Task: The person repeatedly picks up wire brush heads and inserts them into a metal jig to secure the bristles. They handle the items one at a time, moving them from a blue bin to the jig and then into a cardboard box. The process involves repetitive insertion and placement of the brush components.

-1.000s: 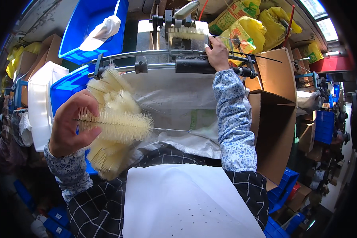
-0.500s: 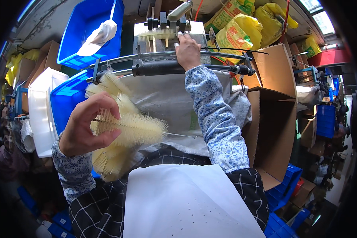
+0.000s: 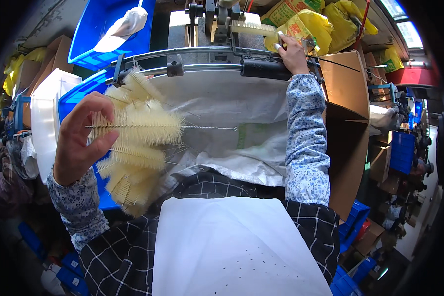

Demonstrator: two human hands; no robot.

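A pale-bristled bottle brush (image 3: 140, 127) lies level between the curled thumb and fingers of my left hand (image 3: 84, 140). Its bare twisted wire points right and ends in a small hook. Just behind and below it hangs a bunch of similar brushes (image 3: 133, 185). My right hand (image 3: 295, 55), with white coverings on some fingertips, is closed at the right end of the sliding machine (image 3: 222, 29). What it grips there is hidden. Beside those fingertips, another pale brush (image 3: 254, 28) sits at the machine head. A black sleeve (image 3: 266, 69) on the front rail is close below that hand.
A blue bin (image 3: 89, 56) with a white cloth-wrapped object stands far left, near a white tub (image 3: 47, 116). Open cardboard boxes (image 3: 348, 84) are at the right. Yellow sacks (image 3: 306, 29) lie behind the machine. Grey-white sheeting (image 3: 222, 106) drapes below the rails.
My right hand has moved right, and the black sleeve and machine brush have shifted right as well. My left hand has drawn its bottle brush leftward, exposing more wire.
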